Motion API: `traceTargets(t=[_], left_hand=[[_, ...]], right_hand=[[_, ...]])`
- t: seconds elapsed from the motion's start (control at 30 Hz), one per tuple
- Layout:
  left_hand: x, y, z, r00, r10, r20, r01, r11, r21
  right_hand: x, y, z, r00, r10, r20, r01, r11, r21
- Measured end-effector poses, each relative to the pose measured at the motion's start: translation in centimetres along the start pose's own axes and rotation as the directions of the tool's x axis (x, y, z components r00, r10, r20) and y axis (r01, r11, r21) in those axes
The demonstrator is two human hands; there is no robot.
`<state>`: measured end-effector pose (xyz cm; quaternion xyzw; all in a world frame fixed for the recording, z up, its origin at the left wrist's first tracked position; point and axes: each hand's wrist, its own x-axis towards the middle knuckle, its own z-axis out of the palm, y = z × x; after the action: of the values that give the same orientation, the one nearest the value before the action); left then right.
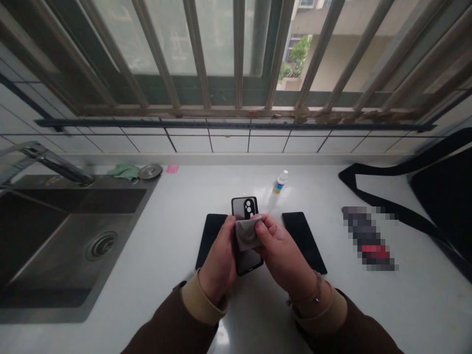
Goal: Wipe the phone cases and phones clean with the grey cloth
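Note:
My left hand (219,260) is closed on the left edge of a phone case (250,263), which has a black rim, a greyish see-through back and camera cutouts at its top. Pinched in my right hand (282,250) is a small grey cloth (247,233), lying across the middle of the case and covering part of it. Beneath and left of my left hand lies a flat black device (211,233), partly hidden. Another flat black device (304,241) rests on the counter just right of my right hand.
A small white bottle (280,181) stands on the white counter (155,275) behind my hands. To the left are a steel sink (83,295), a faucet (55,162), a green cloth (125,171) and a metal strainer (150,171). A black strap (387,204) and a blurred-out item (368,238) lie right.

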<state>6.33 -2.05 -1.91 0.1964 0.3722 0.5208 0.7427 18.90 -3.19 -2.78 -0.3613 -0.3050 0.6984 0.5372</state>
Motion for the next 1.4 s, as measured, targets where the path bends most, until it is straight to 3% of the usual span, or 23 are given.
traceTargets(t=[0.13,0.23,0.3,0.37,0.43,0.53,0.63,0.83,1.0,1.17,1.4], left_hand=[[0.0,0.1,0.1,0.986,-0.166,0.028,0.168,0.978,-0.121],[0.1,0.4,-0.2,0.981,-0.196,-0.001,0.194,0.972,-0.136],[0.1,0.4,-0.3,0.978,-0.205,-0.035,0.201,0.974,-0.108],[-0.1,0.4,-0.3,0.968,-0.249,-0.037,0.246,0.967,-0.067],[-0.4,0.0,-0.1,0.958,-0.287,0.005,0.287,0.957,-0.043],[-0.7,-0.6,0.2,0.961,-0.259,0.093,0.267,0.960,-0.083],[-0.7,-0.9,0.4,0.971,-0.207,0.116,0.222,0.965,-0.140],[-0.4,-1.1,0.0,0.982,-0.125,0.140,0.146,0.978,-0.151],[-0.2,-0.5,-0.2,0.990,-0.113,0.088,0.126,0.980,-0.155],[-0.2,1.5,0.0,0.994,-0.109,-0.011,0.107,0.988,-0.114],[0.4,4.6,-1.3,0.990,0.031,-0.141,-0.038,0.998,-0.048]], right_hand=[[0.0,0.2,-0.1,0.996,0.090,0.008,-0.089,0.993,-0.073],[0.3,-0.2,-0.7,0.988,-0.012,-0.151,-0.004,0.995,-0.103],[0.4,-0.9,-1.2,0.916,-0.245,-0.318,0.174,0.956,-0.234],[0.2,-1.7,-1.7,0.772,-0.522,-0.362,0.315,0.810,-0.495],[0.0,-2.2,-1.8,0.676,-0.706,-0.211,0.376,0.576,-0.726],[-0.1,-1.7,-1.5,0.700,-0.700,0.144,0.461,0.289,-0.839],[0.0,-0.5,-1.2,0.722,-0.617,0.313,0.522,0.188,-0.832],[0.1,0.0,-1.0,0.670,-0.617,0.413,0.600,0.122,-0.790],[0.1,-0.3,-0.7,0.669,-0.556,0.493,0.669,0.161,-0.726],[-0.4,-0.1,-0.4,0.654,-0.454,0.605,0.728,0.159,-0.667],[-1.7,-0.1,0.4,0.634,-0.274,0.723,0.773,0.242,-0.586]])
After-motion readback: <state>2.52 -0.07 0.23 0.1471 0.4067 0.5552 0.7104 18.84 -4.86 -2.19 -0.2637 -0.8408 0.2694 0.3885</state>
